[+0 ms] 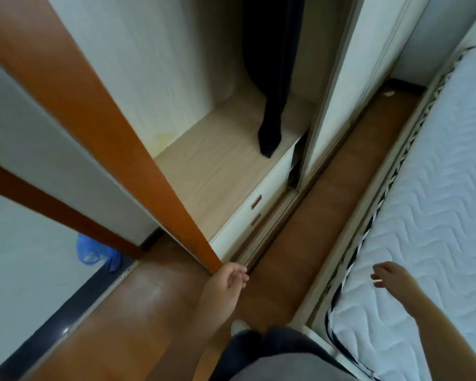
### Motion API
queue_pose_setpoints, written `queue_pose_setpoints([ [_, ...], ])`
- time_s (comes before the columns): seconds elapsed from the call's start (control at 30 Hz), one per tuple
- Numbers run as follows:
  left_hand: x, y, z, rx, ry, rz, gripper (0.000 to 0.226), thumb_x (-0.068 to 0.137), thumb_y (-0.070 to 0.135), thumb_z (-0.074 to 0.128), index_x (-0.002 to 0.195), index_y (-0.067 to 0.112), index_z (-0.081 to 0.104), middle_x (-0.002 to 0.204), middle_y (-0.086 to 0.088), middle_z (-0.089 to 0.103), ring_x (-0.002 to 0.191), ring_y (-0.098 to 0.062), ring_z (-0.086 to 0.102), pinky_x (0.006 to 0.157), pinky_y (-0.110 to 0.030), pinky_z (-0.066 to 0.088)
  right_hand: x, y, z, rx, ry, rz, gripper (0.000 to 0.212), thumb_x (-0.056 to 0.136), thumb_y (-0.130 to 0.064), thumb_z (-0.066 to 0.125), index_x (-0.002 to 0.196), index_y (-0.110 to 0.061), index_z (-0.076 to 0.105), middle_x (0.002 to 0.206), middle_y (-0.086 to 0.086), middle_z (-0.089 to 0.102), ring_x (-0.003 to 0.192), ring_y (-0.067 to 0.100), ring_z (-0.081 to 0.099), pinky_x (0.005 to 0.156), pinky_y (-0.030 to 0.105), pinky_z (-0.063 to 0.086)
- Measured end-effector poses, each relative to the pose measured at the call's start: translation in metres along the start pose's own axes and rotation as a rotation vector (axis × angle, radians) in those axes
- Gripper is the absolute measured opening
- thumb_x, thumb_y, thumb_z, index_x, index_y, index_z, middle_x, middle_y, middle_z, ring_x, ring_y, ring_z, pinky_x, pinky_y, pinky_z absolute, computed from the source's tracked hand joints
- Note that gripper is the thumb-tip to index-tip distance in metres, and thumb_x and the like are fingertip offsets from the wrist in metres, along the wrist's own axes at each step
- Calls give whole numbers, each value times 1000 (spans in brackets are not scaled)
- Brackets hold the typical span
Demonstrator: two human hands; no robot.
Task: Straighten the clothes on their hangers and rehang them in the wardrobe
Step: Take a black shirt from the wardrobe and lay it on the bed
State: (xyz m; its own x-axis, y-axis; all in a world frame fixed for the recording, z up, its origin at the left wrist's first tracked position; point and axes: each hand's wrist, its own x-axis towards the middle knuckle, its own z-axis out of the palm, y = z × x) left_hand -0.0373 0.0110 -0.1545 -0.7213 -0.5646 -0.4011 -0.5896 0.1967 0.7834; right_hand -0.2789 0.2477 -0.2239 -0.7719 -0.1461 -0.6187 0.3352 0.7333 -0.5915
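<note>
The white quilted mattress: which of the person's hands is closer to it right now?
The right. The right hand is over the near edge of the mattress, fingers spread; the left hand is across the wooden floor strip, by the foot of the orange-brown wardrobe post.

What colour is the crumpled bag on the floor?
Blue. The crumpled plastic bag shows best in the head view.

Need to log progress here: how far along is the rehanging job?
Done: one dark garment hangs inside the open wardrobe; its hanger is out of view. In hand: nothing. The left hand is empty beside the orange-brown frame, and the right hand is open over the mattress. Left: unclear, since no other clothes show.
</note>
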Motion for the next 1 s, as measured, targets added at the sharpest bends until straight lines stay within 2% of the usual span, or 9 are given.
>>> queue_pose_setpoints([
  [0.13, 68, 37, -12, 23, -75, 83, 18, 96, 17, 38, 97, 26, 54, 92, 9, 61, 90, -6, 59, 84, -19, 46, 4, -31, 5, 34, 28, 5, 17, 93, -10, 46, 103, -2, 56, 92, 15, 61, 80, 28, 57, 73, 32, 41],
  [0.27, 111, 63, -10, -22, -75, 120, 19, 96, 15, 39, 97, 22, 56, 91, 7, 64, 88, -7, 61, 76, -11, 45, 7, -60, 10, 67, -27, -23, 12, 92, -9, 48, 98, -5, 58, 91, 13, 62, 81, 25, 58, 57, 23, 36],
  [0.33, 132, 76, -10, -97, -58, 96, 20, 95, 12, 39, 94, 21, 57, 90, 4, 65, 87, -11, 62, 79, -15, 47, 21, -79, 2, 73, -10, -57, 14, 92, -8, 47, 99, -4, 58, 89, 12, 62, 82, 27, 59, 57, 23, 37],
  [0.4, 156, 95, -13, -184, -11, 79, 20, 94, 9, 40, 96, 17, 58, 90, 1, 66, 84, -11, 63, 70, -9, 47, 43, -110, -7, 81, 19, -118, 17, 92, -5, 46, 101, 0, 59, 90, 15, 62, 81, 28, 59, 62, 25, 42],
  [0.47, 187, 118, -19, -251, 67, 116, 19, 94, 10, 41, 95, 17, 59, 91, 1, 67, 84, -12, 64, 65, -11, 45, 72, -159, -19, 82, 30, -244, 18, 93, -5, 45, 104, -1, 59, 89, 15, 62, 80, 27, 58, 65, 25, 45],
  [0.57, 234, 152, -34, -287, 171, 209, 24, 92, 4, 43, 86, 23, 56, 86, -1, 66, 83, -16, 63, 70, -18, 45, 101, -244, -36, 11, 15, -496, 18, 93, -8, 46, 87, -20, 59, 77, 1, 61, 77, 19, 60, 70, 23, 47],
  [0.63, 264, 180, -46, -305, 272, 282, 28, 91, -1, 43, 83, 23, 55, 83, -1, 64, 80, -19, 62, 69, -13, 48, 118, -305, -56, -30, -16, -650, 17, 94, -9, 45, 92, -20, 59, 77, -5, 61, 77, 14, 61, 76, 25, 48],
  [0.83, 331, 278, -96, -311, 500, 484, 28, 91, 3, 45, 86, 29, 55, 87, 5, 66, 73, 7, 63, 70, -3, 46, 125, -478, -123, -164, -82, -1059, 13, 94, -12, 46, 102, -18, 54, 80, -10, 59, 80, 8, 61, 81, 23, 47],
  [1.0, 364, 356, -153, -323, 628, 663, 27, 90, 5, 50, 88, 31, 57, 91, 8, 67, 81, 5, 63, 75, -3, 45, 107, -592, -153, -163, -54, -1316, 18, 93, -19, 49, 110, -22, 53, 94, 1, 64, 93, 16, 62, 87, 29, 48],
])
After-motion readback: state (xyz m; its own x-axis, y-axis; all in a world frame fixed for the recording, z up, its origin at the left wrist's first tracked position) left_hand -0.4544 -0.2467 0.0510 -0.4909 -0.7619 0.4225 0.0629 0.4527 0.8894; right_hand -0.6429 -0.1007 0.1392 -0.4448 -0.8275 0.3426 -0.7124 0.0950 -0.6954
